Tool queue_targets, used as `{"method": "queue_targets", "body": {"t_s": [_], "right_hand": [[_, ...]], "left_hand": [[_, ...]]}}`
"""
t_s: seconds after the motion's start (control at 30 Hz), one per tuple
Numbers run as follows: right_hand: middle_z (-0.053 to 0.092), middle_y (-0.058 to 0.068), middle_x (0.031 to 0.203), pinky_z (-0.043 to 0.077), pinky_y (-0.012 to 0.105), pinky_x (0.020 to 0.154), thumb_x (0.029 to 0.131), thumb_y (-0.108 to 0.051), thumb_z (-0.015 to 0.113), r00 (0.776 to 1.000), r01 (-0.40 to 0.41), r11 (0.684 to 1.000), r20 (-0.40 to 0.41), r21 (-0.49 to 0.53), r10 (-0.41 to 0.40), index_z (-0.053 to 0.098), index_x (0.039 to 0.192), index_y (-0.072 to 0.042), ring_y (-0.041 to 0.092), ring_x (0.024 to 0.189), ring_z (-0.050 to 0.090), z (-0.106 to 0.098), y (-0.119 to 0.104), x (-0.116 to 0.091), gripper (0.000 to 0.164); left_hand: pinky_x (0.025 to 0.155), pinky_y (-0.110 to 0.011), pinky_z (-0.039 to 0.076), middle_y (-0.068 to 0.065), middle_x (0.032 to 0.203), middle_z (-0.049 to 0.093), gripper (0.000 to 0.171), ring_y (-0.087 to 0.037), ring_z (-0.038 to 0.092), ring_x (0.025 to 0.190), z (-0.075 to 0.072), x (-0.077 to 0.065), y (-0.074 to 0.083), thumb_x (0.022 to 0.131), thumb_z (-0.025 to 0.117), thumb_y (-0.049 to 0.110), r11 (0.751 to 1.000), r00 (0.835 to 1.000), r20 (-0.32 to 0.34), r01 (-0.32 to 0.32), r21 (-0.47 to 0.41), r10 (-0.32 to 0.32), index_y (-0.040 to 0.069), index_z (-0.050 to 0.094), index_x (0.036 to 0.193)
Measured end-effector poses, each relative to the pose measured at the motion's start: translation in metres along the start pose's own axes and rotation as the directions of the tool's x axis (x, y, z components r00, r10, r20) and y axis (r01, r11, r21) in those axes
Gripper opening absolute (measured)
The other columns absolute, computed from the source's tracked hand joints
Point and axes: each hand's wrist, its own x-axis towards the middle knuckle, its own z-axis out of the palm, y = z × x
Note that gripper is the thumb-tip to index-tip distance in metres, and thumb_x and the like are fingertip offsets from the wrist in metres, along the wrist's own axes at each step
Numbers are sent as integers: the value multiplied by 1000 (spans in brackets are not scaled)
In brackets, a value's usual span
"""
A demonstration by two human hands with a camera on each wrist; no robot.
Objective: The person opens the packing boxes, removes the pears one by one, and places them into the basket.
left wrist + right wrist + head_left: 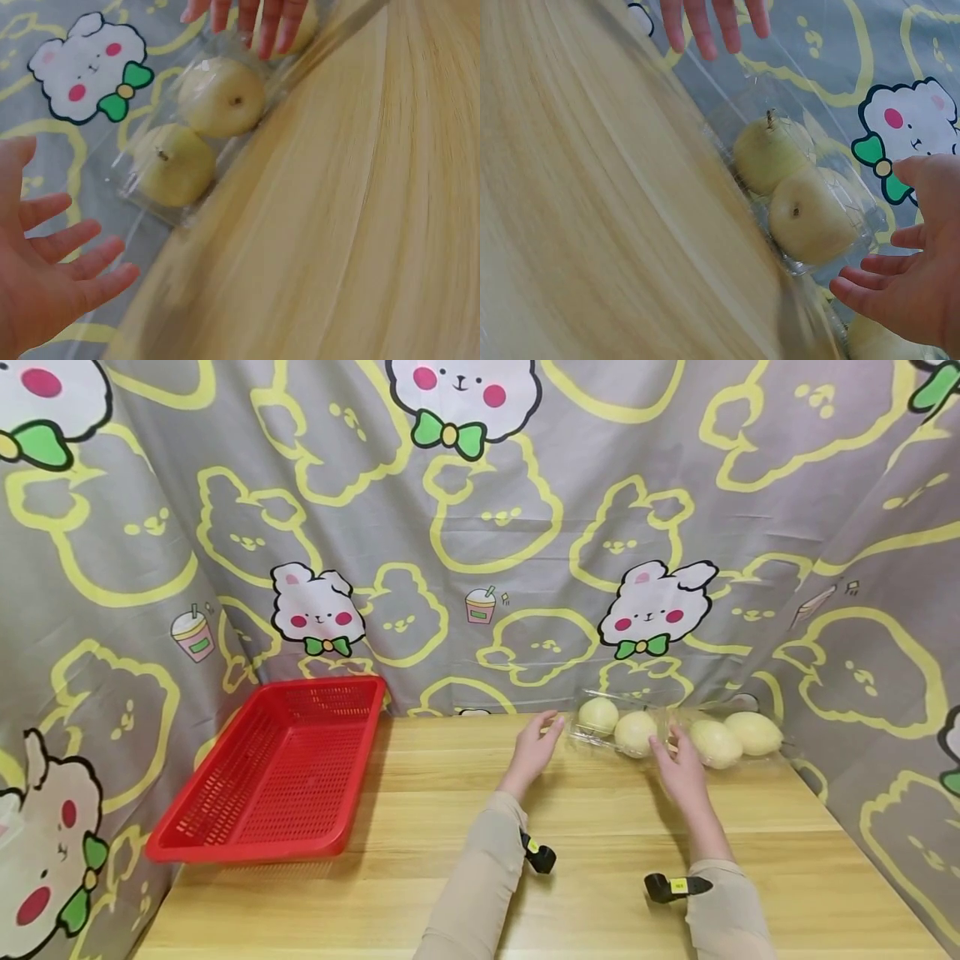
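Note:
Two pale yellow pears (636, 732) sit in a clear plastic box (802, 266) at the back of the table. My left hand (534, 747) is just left of that box, fingers spread and apart from it in the left wrist view. At the box's right end is my right hand (681, 768), fingers extended; whether it touches the plastic is hard to tell. Right of this hand, two more pears (716, 744) lie in what looks like a second clear container. Neither hand holds anything.
A red plastic basket (348, 810) with slotted sides stands on the left of the wooden table (585, 910). Behind and beside the table hangs a grey curtain (420, 635) with cartoon bunnies. A small black camera is strapped at each wrist.

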Motion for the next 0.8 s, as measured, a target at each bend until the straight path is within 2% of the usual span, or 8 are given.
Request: {"method": "queue_targets", "body": {"t_s": [0.13, 0.37, 0.47, 0.6, 0.8], "right_hand": [[20, 34, 154, 29, 61, 113, 102, -49, 33, 999, -32, 998, 12, 46, 31, 3, 155, -1, 54, 138, 29, 2, 3, -1, 78], [20, 33, 155, 20, 58, 118, 104, -43, 27, 995, -96, 994, 32, 56, 95, 3, 155, 0, 51, 142, 23, 5, 5, -1, 71], [20, 33, 155, 18, 59, 118, 105, -40, 25, 994, -107, 992, 32, 64, 105, 3, 155, 0, 50, 143, 20, 6, 6, 0, 67], [18, 31, 157, 20, 57, 119, 105, -39, 27, 994, -102, 990, 37, 101, 99, 1, 155, -1, 48, 144, 20, 7, 8, 1, 68], [13, 30, 158, 27, 55, 116, 103, -47, 34, 994, -89, 982, 73, 165, 78, -4, 155, -1, 48, 145, 21, 7, 10, 1, 80]], "left_hand": [[96, -44, 52, -16, 136, 57, 52, -34, 60, 119, 8, 5, -4, 99, 47, 47, 995, 997, -50, 49, -81, -53, 12, 54, 138], [85, -34, 54, -16, 126, 63, 48, -35, 65, 108, 22, 10, -5, 99, 51, 41, 972, 992, -60, 99, -212, -114, 8, 57, 134], [81, -33, 54, -14, 121, 65, 47, -34, 64, 106, 27, 11, -5, 99, 51, 41, 967, 991, -59, 106, -233, -122, 9, 58, 132], [76, -33, 54, -13, 112, 67, 44, -31, 64, 100, 34, 12, -4, 98, 53, 38, 962, 990, -56, 112, -251, -129, 10, 60, 131], [80, -27, 52, -8, 118, 67, 40, -17, 63, 99, 41, 11, -2, 96, 58, 37, 966, 982, -104, 129, -224, -156, 14, 62, 128]]}}
